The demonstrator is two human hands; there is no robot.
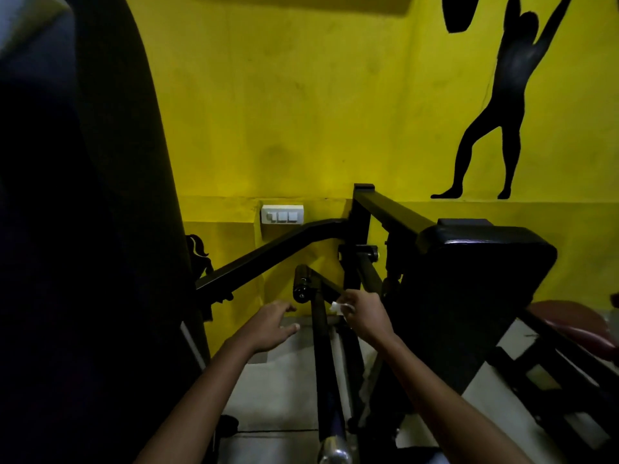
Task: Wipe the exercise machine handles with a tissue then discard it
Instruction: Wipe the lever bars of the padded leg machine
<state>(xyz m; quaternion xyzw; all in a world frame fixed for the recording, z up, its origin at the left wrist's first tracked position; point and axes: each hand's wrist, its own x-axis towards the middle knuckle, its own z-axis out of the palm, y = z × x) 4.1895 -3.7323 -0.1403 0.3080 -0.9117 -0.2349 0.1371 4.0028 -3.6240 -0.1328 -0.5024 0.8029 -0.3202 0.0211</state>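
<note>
A black padded handle bar (322, 349) of the exercise machine runs from the lower middle up to a roller end (300, 284). My right hand (363, 314) pinches a small white tissue (338, 308) just right of the bar, close to a thinner black bar (330, 287). My left hand (273, 324) hovers to the left of the handle bar with relaxed, spread fingers, holding nothing. Whether the tissue touches the bar cannot be told.
A black padded seat back (482, 262) stands at right on the machine's frame (378, 204). A big dark pad (83, 229) fills the left side. Behind is a yellow wall (301, 112) with a white switch plate (282, 215). A maroon seat (572, 323) lies far right, pale floor (278, 390) below.
</note>
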